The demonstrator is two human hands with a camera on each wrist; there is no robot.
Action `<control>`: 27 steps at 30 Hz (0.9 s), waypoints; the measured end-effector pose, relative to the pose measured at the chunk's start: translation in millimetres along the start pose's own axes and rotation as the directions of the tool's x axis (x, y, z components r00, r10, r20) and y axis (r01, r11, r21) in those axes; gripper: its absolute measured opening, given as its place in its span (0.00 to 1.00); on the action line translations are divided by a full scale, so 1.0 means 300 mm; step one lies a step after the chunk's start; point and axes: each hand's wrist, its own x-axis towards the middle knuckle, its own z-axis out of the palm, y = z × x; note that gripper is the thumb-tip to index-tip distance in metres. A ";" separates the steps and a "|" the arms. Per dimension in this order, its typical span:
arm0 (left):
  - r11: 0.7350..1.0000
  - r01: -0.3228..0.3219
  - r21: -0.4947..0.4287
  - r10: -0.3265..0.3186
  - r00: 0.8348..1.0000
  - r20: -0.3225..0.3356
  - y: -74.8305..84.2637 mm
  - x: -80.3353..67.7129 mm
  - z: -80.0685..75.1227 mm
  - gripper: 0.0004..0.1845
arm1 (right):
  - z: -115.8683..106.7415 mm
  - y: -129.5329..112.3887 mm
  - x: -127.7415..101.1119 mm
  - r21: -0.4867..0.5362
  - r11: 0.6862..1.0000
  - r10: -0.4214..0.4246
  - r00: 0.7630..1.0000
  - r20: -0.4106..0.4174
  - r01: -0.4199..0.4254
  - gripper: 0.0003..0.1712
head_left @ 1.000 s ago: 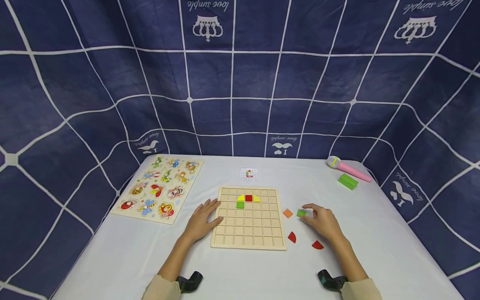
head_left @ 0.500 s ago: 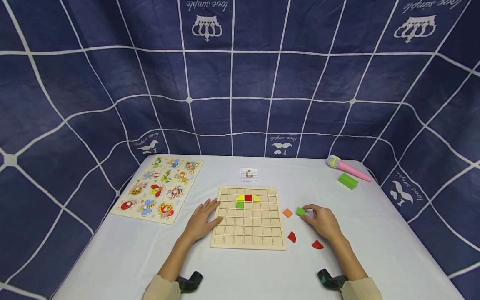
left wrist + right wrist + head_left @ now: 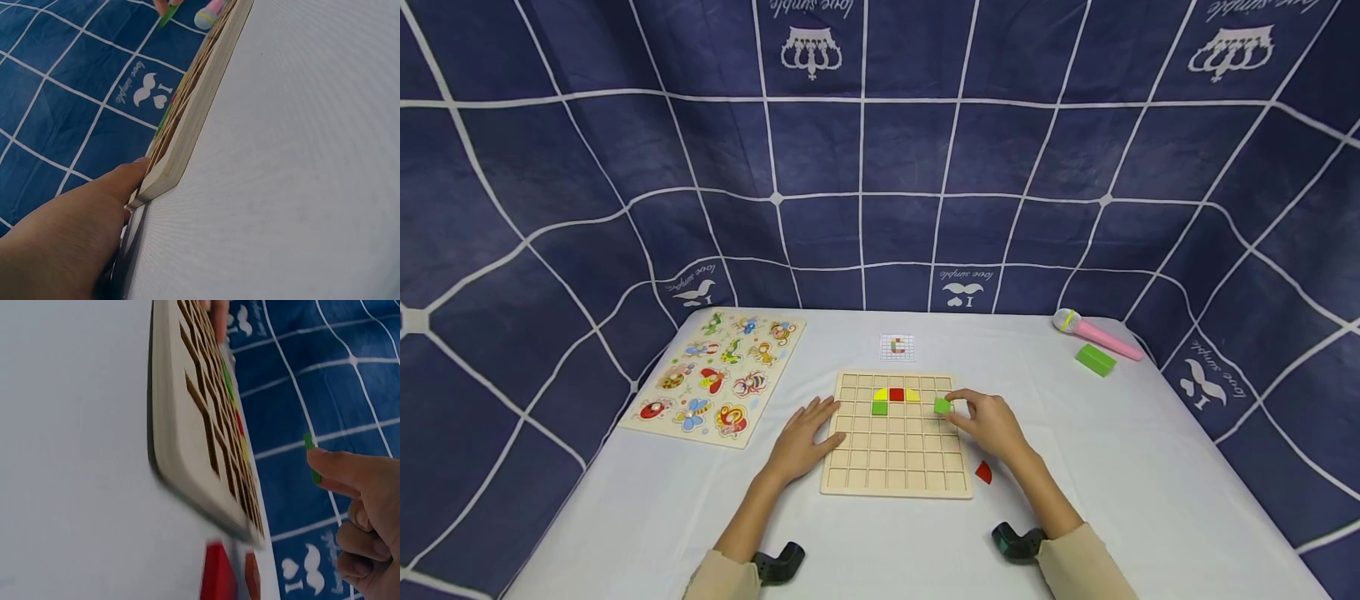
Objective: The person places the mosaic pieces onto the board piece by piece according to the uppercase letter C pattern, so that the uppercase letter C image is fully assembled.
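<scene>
Right hand [image 3: 992, 423] pinches green square [image 3: 942, 406] above grid board [image 3: 897, 475] — four pieces seated, red piece [image 3: 983, 473] loose on table. Left hand [image 3: 801, 440] flat, steadies board edge.

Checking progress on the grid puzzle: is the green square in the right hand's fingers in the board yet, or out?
Out: the right hand pinches the green square above the board, not seated in a cell.

Surface [image 3: 1150, 467]: plain white. Backdrop [image 3: 865, 150]: navy cloth, white grid lines, white crown and moustache prints. Grid board [image 3: 895, 467]: pale wood; yellow, red and green pieces in upper rows. Right hand [image 3: 992, 423] pinches green square [image 3: 942, 406]. Red quarter piece [image 3: 984, 473]. Microphone [image 3: 1093, 332]: pink. Block [image 3: 1095, 360]: green. Insect puzzle [image 3: 718, 377]: multicoloured.
</scene>
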 end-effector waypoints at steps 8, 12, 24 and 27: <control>1.000 0.001 0.006 -0.001 1.000 0.008 0.002 0.000 -0.002 0.33 | 0.122 -0.095 0.031 0.034 0.994 -0.108 0.990 0.089 0.105 0.18; 1.000 0.003 0.009 -0.003 1.000 0.005 0.004 -0.001 -0.001 0.33 | 0.173 -0.130 0.049 0.025 0.990 -0.142 0.982 0.121 0.140 0.17; 1.000 -0.003 0.002 0.003 1.000 -0.003 0.005 -0.002 -0.003 0.33 | 0.235 -0.165 0.081 -0.019 0.988 -0.148 0.978 0.150 0.152 0.15; 1.000 -0.003 0.003 0.003 1.000 -0.002 0.003 -0.002 -0.002 0.33 | 0.241 -0.162 0.083 -0.017 0.988 -0.147 0.977 0.155 0.151 0.16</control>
